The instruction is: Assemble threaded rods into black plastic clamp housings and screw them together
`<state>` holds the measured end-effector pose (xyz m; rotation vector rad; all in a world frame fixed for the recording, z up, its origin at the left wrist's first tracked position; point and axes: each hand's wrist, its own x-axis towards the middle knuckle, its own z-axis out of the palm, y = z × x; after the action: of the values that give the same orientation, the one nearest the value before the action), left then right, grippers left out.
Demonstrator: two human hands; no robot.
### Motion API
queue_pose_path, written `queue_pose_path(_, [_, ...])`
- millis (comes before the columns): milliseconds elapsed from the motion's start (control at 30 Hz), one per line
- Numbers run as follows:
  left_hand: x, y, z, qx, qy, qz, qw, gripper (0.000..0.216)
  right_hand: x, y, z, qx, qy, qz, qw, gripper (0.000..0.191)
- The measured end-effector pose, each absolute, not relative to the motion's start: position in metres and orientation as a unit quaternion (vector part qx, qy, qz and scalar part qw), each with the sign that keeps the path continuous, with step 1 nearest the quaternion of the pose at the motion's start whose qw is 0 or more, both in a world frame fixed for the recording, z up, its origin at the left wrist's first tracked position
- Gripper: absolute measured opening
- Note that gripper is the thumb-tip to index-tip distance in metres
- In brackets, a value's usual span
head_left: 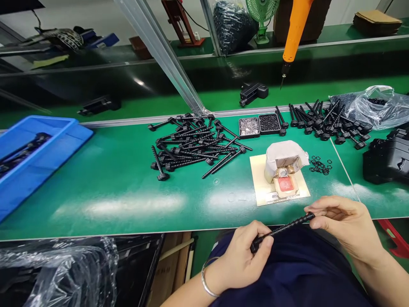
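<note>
Both hands hold one long black threaded rod [283, 229] over my lap, below the front edge of the green table [111, 187]. My left hand [246, 256] is closed round the rod's head end, and a silver bracelet sits on that wrist. My right hand [341, 219] pinches the other tip between thumb and fingers. On the table just beyond stands a small fixture wrapped in beige tape [284, 164] on a cream card [258, 179]. Several small black rings [320, 165] lie to its right.
A pile of black rods [194, 145] lies mid-table, another [322, 121] at the right beside a plastic bag [373, 106]. Two small trays [258, 126] hold tiny parts. A blue bin [35, 157] sits left, black cases [388, 157] right. An orange electric screwdriver [295, 32] hangs overhead.
</note>
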<state>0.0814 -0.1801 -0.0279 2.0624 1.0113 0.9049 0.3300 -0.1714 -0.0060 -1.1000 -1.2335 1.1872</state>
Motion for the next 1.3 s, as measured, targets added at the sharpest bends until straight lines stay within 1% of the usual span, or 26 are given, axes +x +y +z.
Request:
queue_pose_path(67, [0.08,-0.18,-0.028,0.795,0.376,0.335,0.339,0.009,0.335,-0.168,-0.001,-0.448,-0.565,0.492,0.488,0.017])
queue_pose_path(200, [0.079,-0.178,-0.028,0.801,0.365,0.303,0.365,0.011,0.339,-0.163,0.004,-0.425,-0.638,0.476,0.432,0.008])
queue_pose_path(300, [0.078,-0.177,-0.027,0.793,0.373,0.297,0.38,0.012,0.335,-0.163,0.001,-0.438,-0.638,0.459,0.435,0.007])
queue_pose_path(400, [0.077,-0.176,-0.027,0.783,0.382,0.296,0.392,0.013,0.332,-0.166,-0.004,-0.451,-0.606,0.473,0.454,0.011])
queue_pose_path(500, [0.076,-0.176,-0.026,0.778,0.383,0.294,0.402,0.015,0.334,-0.17,-0.006,-0.454,-0.604,0.467,0.46,0.02])
queue_pose_path(600, [0.076,-0.176,-0.026,0.775,0.384,0.293,0.408,0.016,0.339,-0.174,-0.003,-0.465,-0.635,0.416,0.455,0.028])
queue_pose_path(667, [0.076,-0.176,-0.026,0.776,0.38,0.293,0.41,0.016,0.34,-0.174,-0.001,-0.451,-0.652,0.407,0.452,0.023])
queue_pose_path(800, [0.077,-0.176,-0.027,0.779,0.376,0.285,0.413,0.016,0.339,-0.172,0.001,-0.432,-0.626,0.465,0.453,0.009])
queue_pose_path(900, [0.077,-0.176,-0.027,0.782,0.379,0.273,0.413,0.015,0.338,-0.17,0.002,-0.448,-0.628,0.46,0.44,0.009])
queue_pose_path(1000, [0.075,-0.177,-0.027,0.79,0.368,0.275,0.406,0.013,0.341,-0.171,0.006,-0.434,-0.669,0.434,0.419,0.01])
queue_pose_path(1100, [0.074,-0.176,-0.026,0.797,0.361,0.272,0.401,0.012,0.345,-0.175,0.012,-0.435,-0.71,0.386,0.397,0.015])
queue_pose_path(1167, [0.074,-0.175,-0.026,0.8,0.361,0.262,0.402,0.012,0.347,-0.177,0.013,-0.441,-0.729,0.361,0.378,0.011])
queue_pose_path(1233, [0.075,-0.175,-0.025,0.801,0.36,0.248,0.409,0.013,0.349,-0.177,0.013,-0.435,-0.741,0.365,0.358,0.005])
queue_pose_path(1300, [0.075,-0.175,-0.025,0.803,0.361,0.23,0.415,0.013,0.348,-0.176,0.009,-0.417,-0.743,0.408,0.328,0.003])
